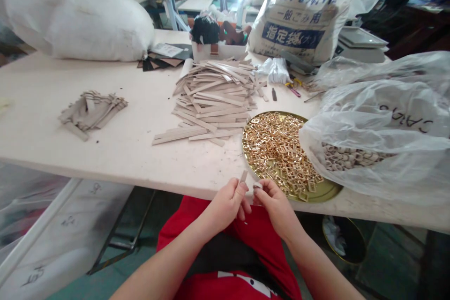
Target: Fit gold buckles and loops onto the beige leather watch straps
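Note:
Just in front of the table edge, my left hand [232, 199] pinches a grey-beige strip [243, 176] whose end sticks up past the thumb. Close beside it, my right hand [272, 201] has its fingers closed on a small light-coloured loop [258, 186]. Behind my right hand lies a round gold tray [328, 191] heaped with gold rectangular buckles [281, 150]. A large pile of loose grey-beige strips [218, 93] spreads over the table beyond my hands. To the right, a clear plastic bag [379, 124] holds many small beige loops [351, 157].
A bundle of short strips [93, 112] lies on the table [133, 159] at left. White sacks [80, 9] and a printed bag [298, 23] stand behind, with a box [232, 50] between. Scissors [293, 89] lie near the tray. A bin [344, 239] is below.

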Available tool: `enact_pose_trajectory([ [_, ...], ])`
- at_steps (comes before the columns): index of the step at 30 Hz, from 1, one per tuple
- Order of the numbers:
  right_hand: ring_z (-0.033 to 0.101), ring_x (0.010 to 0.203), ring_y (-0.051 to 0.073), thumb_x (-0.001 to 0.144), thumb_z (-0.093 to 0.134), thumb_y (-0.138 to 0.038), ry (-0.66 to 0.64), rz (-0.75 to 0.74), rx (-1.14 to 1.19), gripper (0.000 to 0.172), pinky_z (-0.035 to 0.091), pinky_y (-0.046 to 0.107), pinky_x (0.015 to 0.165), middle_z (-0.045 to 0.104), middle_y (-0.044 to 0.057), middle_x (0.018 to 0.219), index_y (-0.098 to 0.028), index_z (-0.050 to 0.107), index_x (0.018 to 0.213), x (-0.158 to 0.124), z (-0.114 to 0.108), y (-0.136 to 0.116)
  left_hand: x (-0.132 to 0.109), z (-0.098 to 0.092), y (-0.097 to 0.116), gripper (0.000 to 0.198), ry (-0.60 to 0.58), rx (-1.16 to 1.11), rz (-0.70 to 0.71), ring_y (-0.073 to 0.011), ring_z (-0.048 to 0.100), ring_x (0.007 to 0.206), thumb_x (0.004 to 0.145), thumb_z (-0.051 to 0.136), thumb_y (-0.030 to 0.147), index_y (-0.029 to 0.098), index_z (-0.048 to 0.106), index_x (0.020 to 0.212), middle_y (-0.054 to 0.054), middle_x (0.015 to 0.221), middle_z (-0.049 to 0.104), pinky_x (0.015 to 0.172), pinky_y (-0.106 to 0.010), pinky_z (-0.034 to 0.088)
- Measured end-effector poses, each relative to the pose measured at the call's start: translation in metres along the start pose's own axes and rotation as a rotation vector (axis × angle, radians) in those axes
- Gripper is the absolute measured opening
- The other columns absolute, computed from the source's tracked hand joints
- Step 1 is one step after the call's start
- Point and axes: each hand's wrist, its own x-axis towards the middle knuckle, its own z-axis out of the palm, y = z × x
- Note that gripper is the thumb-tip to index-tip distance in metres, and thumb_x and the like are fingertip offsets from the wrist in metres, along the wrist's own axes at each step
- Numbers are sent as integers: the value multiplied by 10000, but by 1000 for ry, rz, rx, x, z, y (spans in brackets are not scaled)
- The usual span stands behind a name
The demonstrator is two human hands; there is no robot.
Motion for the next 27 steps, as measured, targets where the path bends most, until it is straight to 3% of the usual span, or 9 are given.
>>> enact_pose_trajectory([
  [4, 515, 615, 128, 657, 698, -362, -9, 6, 101, 255, 421, 266, 632, 556, -42, 651, -201, 529, 762, -1, 8, 1, -7, -2, -2, 286, -97, 93, 18, -77, 485, 395, 881, 287, 414, 175, 440, 848, 25, 551, 549, 403, -170, 352],
  [9, 553, 671, 151, 696, 657, -421, -74, 19, 147, 256, 439, 281, 650, 615, -9, 707, -194, 588, 792, -8, 9, -1, -6, -5, -4, 279, -25, 168, 20, -80, 499, 424, 872, 305, 382, 165, 471, 817, 10, 583, 559, 429, -175, 370],
  [18, 568, 626, 143, 631, 716, -413, 37, 84, 386, 262, 479, 303, 638, 615, -16, 674, -206, 569, 696, -1, 3, 4, -11, 4, -12, 308, -71, 82, -16, -77, 489, 410, 863, 308, 416, 166, 475, 798, 14, 569, 560, 422, -171, 359],
  [23, 563, 689, 154, 646, 707, -410, 38, -51, 140, 261, 456, 301, 691, 617, -9, 724, -207, 595, 765, -9, 1, 5, -12, 3, -9, 303, -182, 43, -125, -72, 437, 355, 848, 318, 429, 172, 454, 762, 32, 491, 518, 366, -159, 313],
  [27, 550, 736, 156, 682, 684, -385, -98, -34, -26, 297, 426, 288, 721, 622, 1, 784, -209, 630, 915, -12, -7, 3, -11, -1, 0, 308, -268, 97, -116, -71, 415, 337, 851, 302, 412, 169, 465, 754, 36, 471, 497, 354, -159, 303],
])
